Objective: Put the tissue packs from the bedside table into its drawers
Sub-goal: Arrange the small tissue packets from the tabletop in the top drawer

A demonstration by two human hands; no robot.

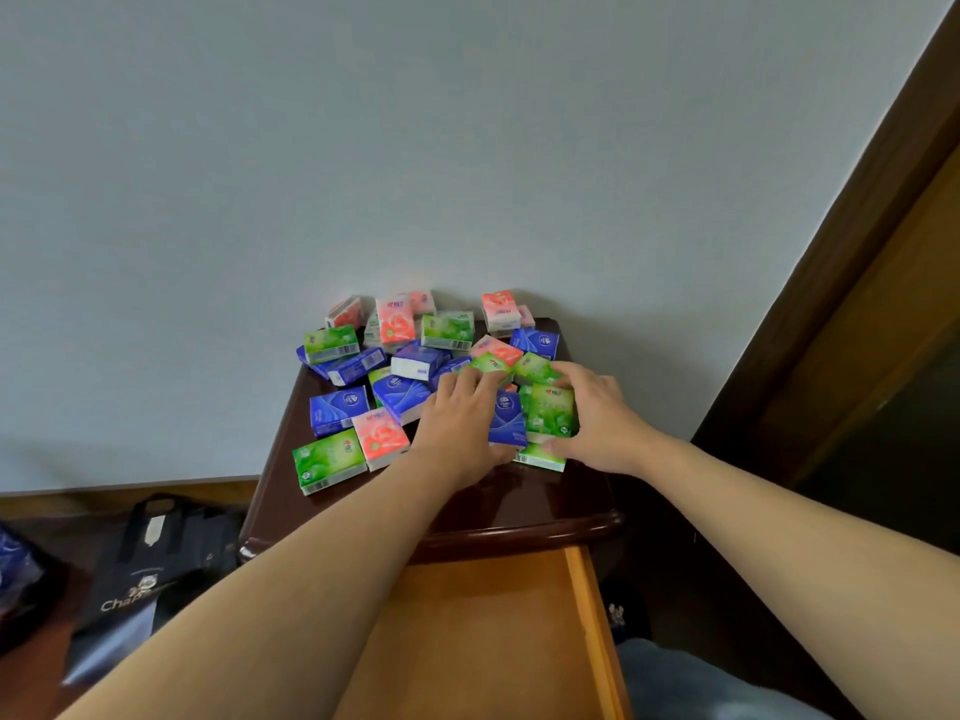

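Note:
Several small tissue packs in green, blue and pink lie scattered on the dark wooden bedside table [545,504]. My left hand [460,428] rests on a blue pack [508,419], its fingers reaching over a green pack [491,363]. My right hand [597,420] curls round a green pack [549,410] from the right, thumb at a lower green pack [540,458]. The two hands bracket this small cluster. The top drawer [483,636] stands pulled out below the table edge, its orange wooden bottom bare where visible. More packs sit to the left, such as a green one [327,459] and a pink one [382,438].
A dark tote bag [156,569] lies on the floor left of the table. A brown wooden door frame [857,262] runs along the right. The grey wall [415,148] stands directly behind the table.

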